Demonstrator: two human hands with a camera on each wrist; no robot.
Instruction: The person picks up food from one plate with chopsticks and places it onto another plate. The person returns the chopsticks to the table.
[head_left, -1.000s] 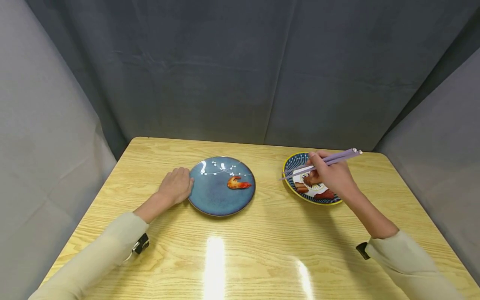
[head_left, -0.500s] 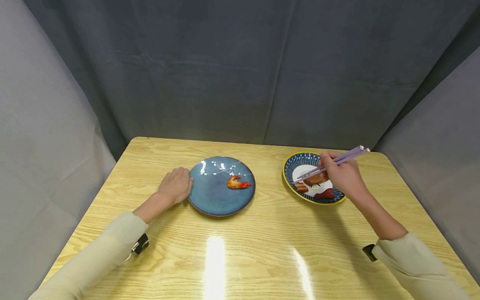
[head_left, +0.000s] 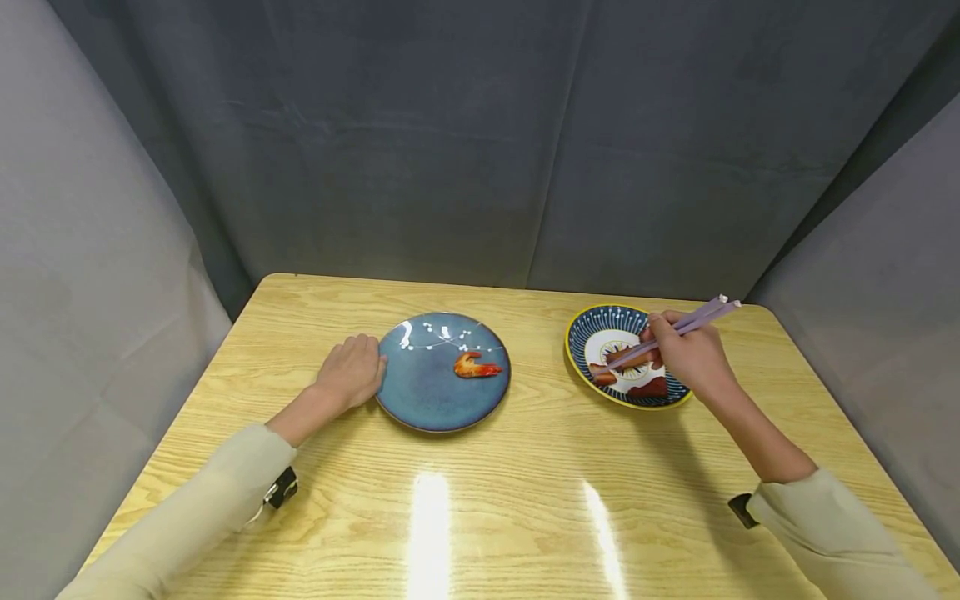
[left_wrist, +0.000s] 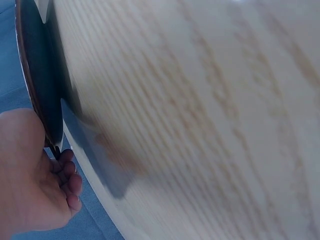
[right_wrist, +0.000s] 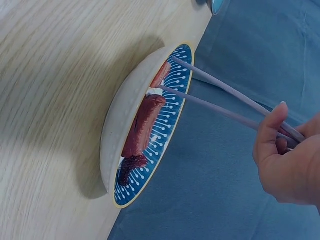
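The plate [head_left: 427, 404], on the table [head_left: 517, 500], is gripped by the left hand [head_left: 351, 371], its curled fingertips [left_wrist: 75, 184] shown only from that wrist. Chopsticks [right_wrist: 235, 117] are pinched by the right hand [head_left: 693, 354]; from its wrist, parted tips are shown at the bowl [head_left: 581, 340].

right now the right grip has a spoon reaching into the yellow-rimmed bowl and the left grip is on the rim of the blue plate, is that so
Not a spoon: the right grip holds purple chopsticks, as the right wrist view shows. They do reach into the yellow-rimmed bowl, and the left grip is on the rim of the blue plate.
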